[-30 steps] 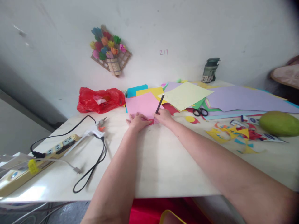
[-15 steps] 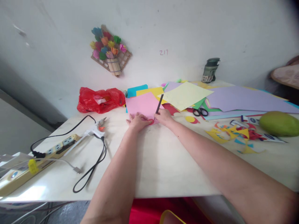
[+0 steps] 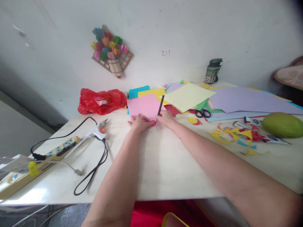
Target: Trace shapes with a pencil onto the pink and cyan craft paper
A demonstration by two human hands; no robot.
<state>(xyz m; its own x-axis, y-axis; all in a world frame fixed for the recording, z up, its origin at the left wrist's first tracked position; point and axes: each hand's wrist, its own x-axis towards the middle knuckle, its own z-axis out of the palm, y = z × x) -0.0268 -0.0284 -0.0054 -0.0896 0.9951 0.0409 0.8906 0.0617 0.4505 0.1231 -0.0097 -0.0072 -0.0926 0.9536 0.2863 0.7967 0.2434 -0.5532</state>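
In the head view, the pink sheet is lying near the middle of the frame on the pale counter, and a small red disc is resting on its near edge. The left hand is pressing down on the sheet, its fingers spreading over the lower left part and gripping nothing; the foremost are touching the red disc from the left. The right hand is pinching a dark pen between its fingers, just right of the disc. The pen is standing steeply, its upper end leaning a little to the right; its lower tip is hiding among the fingers, so whether it is touching the paper I cannot tell.

Compared with the earlier frames, the pen's top is sitting slightly farther left, making the pen more upright, while the left hand, sheet and disc are keeping their places.

Right of centre, black-handled scissors are lying near a yellow round piece, which is overlapping a red one. Cut scraps are scattering toward the right, beside a green fruit. At left, a glue gun is lying below a red bag.
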